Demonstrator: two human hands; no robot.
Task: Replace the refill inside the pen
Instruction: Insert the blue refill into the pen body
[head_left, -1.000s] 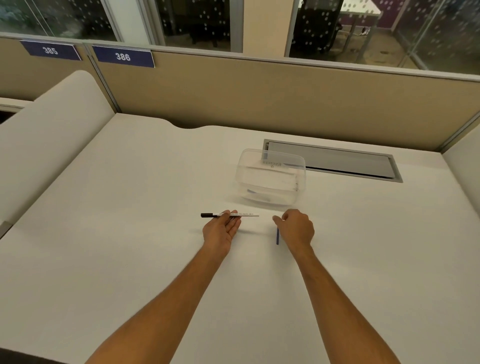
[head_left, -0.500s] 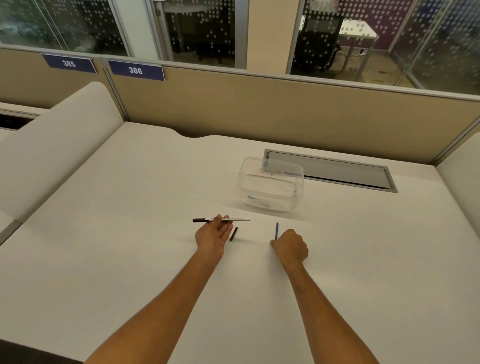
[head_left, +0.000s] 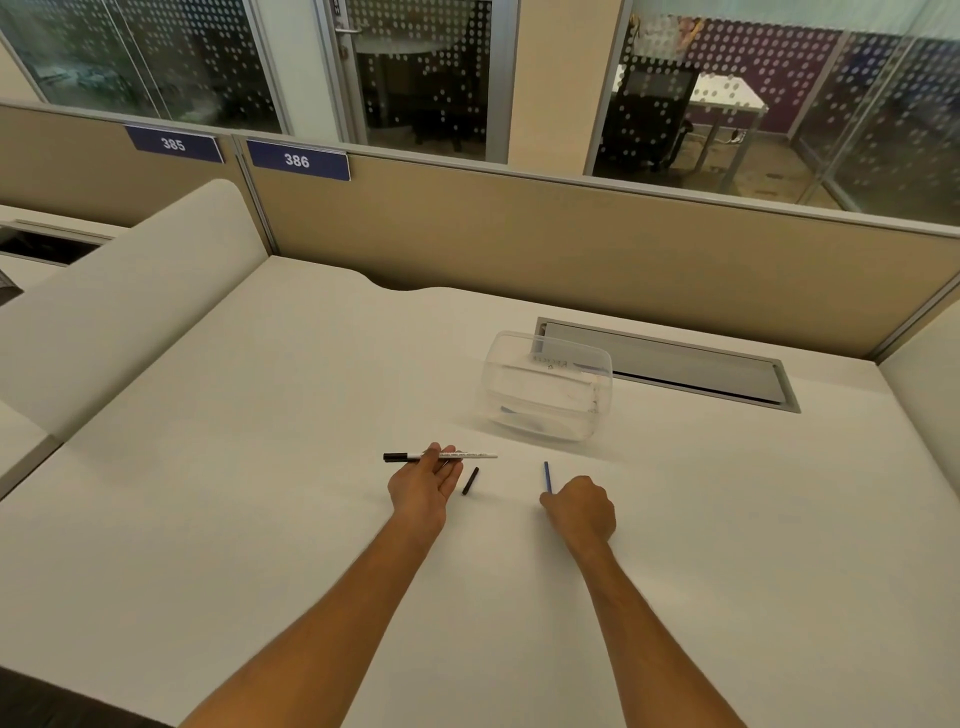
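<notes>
My left hand (head_left: 423, 486) lies palm-up on the table (head_left: 260, 467), fingers loosely spread, with the pen (head_left: 441, 456) resting across the fingertips. The pen runs level, left to right: black cap end out to the left, white barrel with the printed text pointing right. I judge I hold it flat and sideways so the open right end faces my other hand, ready to take a refill.

Just right of that hand a small black piece (head_left: 470, 480) lies on the table, apart from my fingers (probably the end plug or tip section of the pen; too small to tell). Set down close, I think, so it can go back on afterwards.

Further right, my right hand (head_left: 581, 512) is curled shut, knuckles up, pinching the near end of the blue refill (head_left: 546, 477). The refill points away from me. I cannot tell whether its far end touches the table.

Behind both, well apart from the hands, stands a clear plastic container (head_left: 548, 387); contents unclear.

Judgement: barrel open, refill in hand, insertion not yet done. Next move calls for lining the thin refill up with the barrel's right end.
</notes>
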